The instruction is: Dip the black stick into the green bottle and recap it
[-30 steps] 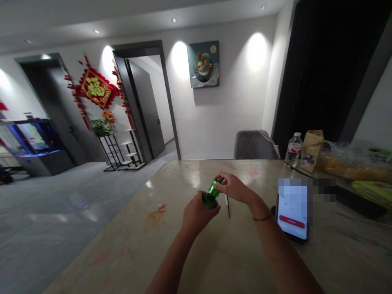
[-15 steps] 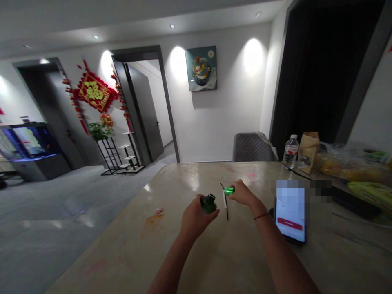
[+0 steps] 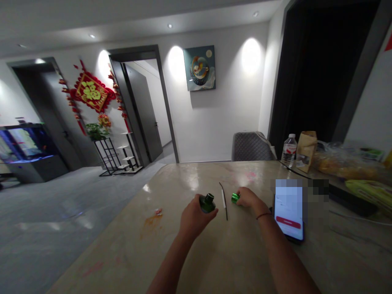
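A small dark green bottle [image 3: 207, 203], uncapped with its neck up, is in my left hand [image 3: 194, 216]. The fingers and thumb wrap round its sides. My right hand [image 3: 247, 197] pinches a shiny green bottle cap [image 3: 235, 198] low over the table, to the right of the bottle. Whether the cap touches the tabletop I cannot tell. Between the two hands lies a thin dark stick with a white middle part [image 3: 223, 199]. My right fingertips are partly hidden behind the cap and the hand itself.
On the marble-look table [image 3: 232, 253], a lit phone [image 3: 288, 216] stands right of my right forearm. Farther right are a water bottle [image 3: 289, 150], a paper bag [image 3: 306, 151] and plastic-wrapped food [image 3: 339, 161]. A small crumpled scrap [image 3: 158, 211] lies at left. Behind the table is a grey chair [image 3: 252, 146].
My right hand has moved the green cap right and slightly down, away from the stick. My left hand and the bottle have stayed nearly in place. The view has shifted slightly.
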`<state>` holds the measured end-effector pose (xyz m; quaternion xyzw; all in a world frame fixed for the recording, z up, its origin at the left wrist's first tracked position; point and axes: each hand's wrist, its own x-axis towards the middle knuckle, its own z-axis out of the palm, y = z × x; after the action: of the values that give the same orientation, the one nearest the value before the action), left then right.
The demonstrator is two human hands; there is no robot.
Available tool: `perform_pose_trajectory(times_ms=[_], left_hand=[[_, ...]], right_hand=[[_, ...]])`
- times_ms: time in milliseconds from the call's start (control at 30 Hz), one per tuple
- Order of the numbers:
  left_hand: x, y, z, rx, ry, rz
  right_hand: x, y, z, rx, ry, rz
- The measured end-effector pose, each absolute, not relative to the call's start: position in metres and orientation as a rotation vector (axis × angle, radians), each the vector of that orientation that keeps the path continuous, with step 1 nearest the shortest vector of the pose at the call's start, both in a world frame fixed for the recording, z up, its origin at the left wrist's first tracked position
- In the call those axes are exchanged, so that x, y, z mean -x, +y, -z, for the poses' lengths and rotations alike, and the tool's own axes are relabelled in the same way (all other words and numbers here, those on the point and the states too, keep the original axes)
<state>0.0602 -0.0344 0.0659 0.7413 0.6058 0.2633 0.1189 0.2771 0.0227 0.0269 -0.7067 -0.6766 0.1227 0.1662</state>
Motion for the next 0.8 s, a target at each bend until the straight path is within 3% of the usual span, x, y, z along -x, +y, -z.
perform_pose_trajectory(times_ms=[800], left_hand=[[-0.059, -0.033, -0.066, -2.155, 1.765, -0.783]], right_hand=[[-0.284, 0.029, -0.007, 2.138, -1.792, -0.376]])
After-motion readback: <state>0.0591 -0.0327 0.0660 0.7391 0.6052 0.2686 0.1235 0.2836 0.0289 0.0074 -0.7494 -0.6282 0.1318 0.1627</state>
